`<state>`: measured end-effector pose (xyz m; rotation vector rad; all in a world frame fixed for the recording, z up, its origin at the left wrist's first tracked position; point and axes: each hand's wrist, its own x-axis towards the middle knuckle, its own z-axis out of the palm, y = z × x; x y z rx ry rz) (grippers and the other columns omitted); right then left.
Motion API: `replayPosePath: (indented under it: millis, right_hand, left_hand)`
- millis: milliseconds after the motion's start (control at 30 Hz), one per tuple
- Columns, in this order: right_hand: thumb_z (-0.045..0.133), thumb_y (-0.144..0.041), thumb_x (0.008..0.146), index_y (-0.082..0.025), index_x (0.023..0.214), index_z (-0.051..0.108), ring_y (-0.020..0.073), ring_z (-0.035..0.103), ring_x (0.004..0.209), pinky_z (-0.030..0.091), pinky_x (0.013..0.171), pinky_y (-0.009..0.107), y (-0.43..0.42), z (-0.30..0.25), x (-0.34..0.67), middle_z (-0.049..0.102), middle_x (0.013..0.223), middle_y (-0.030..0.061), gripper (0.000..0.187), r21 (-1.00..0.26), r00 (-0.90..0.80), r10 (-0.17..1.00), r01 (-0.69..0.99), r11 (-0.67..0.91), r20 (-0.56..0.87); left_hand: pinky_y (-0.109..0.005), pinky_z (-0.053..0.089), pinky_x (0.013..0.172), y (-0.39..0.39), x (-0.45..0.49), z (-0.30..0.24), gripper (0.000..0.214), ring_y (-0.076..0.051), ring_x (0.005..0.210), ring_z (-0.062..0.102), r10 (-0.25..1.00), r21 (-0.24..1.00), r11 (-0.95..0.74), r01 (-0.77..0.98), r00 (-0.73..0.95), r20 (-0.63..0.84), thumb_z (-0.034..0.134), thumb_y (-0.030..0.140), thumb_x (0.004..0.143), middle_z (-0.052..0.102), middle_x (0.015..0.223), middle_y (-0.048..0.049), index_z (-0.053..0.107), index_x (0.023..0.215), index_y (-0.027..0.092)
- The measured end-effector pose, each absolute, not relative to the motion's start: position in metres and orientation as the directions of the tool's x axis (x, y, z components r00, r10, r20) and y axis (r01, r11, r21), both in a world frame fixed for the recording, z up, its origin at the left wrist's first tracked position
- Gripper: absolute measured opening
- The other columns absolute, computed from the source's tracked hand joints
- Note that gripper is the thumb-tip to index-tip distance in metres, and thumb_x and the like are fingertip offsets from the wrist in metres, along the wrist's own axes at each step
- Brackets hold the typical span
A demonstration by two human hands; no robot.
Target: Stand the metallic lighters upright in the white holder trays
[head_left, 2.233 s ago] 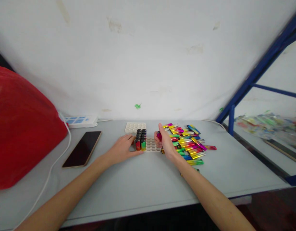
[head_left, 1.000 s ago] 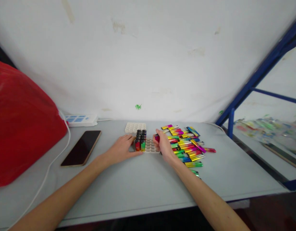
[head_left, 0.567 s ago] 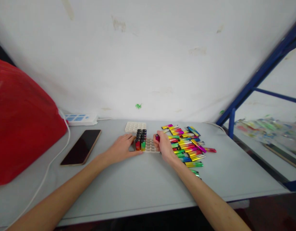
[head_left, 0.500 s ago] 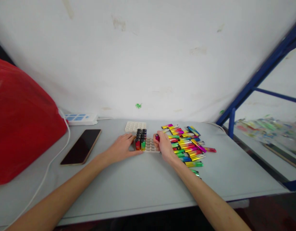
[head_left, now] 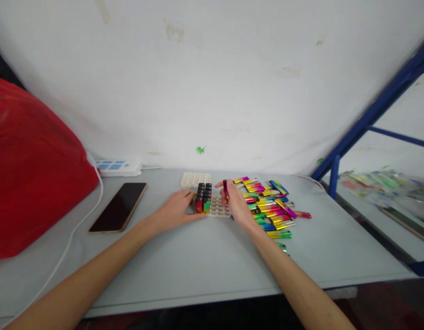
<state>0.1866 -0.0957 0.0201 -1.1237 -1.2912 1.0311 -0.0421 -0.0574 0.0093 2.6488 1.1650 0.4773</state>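
**Over the slotted tray: two rows filled, most slots bare**

Above the right edge of the tray point(head_left: 217, 207), the right hand point(head_left: 237, 206) pinches a magenta lighter point(head_left: 225, 187) between thumb and fingertips, holding it upright with its dark cap uppermost, just over the bare slots. The left hand point(head_left: 175, 211) lies flat on the table point(head_left: 205, 261), fingers loosely together, its fingertips touching the tray's left side as if to steady it.

Two short rows of standing lighters point(head_left: 203, 198) already sit in the tray's left slots, caps up. To their right the slots show bare, so by the look of it only a small part of the tray is filled. Just right of the hand, a heap of loose lighters point(head_left: 269, 206) lies flat on the table, many still unsorted. A second slotted tray point(head_left: 195, 179) rests behind the first, nothing in it.

Further left lie a dark phone point(head_left: 118, 212), a white power strip point(head_left: 117, 167) with its cord, and a large red bag point(head_left: 33, 169). A blue frame point(head_left: 366, 123) stands at the right.
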Motion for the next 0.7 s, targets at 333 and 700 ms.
replayPosePath:
  millis: [333,700]
  right_hand:
    - [0.058,-0.055,0.102,-0.023,0.108,0.066,0.0224,0.075,0.101,0.057,0.097,0.037,-0.086,0.01,0.192,0.08,0.106,0.0073,0.033,-0.954,0.072,0.955,0.109,0.279,0.288]
    - [0.055,-0.03,0.105,-0.022,0.114,0.064,0.0277,0.075,0.09,0.054,0.085,0.038,-0.088,0.01,0.192,0.08,0.101,0.0103,0.015,-0.689,-0.122,0.93,0.64,0.341,0.347]
  left_hand:
    - [-0.046,0.053,0.104,-0.057,-0.043,0.006,0.06,-0.036,0.116,0.068,0.742,0.319,-0.669,0.672,0.629,0.233,0.069,0.074,0.091,0.074,0.123,-0.0149,0.07,0.118,0.02]
    - [-0.046,0.053,0.105,-0.055,-0.044,0.003,0.065,-0.036,0.117,0.068,0.741,0.315,-0.67,0.672,0.631,0.228,0.067,0.076,0.091,0.073,0.124,-0.016,0.069,0.122,0.018]
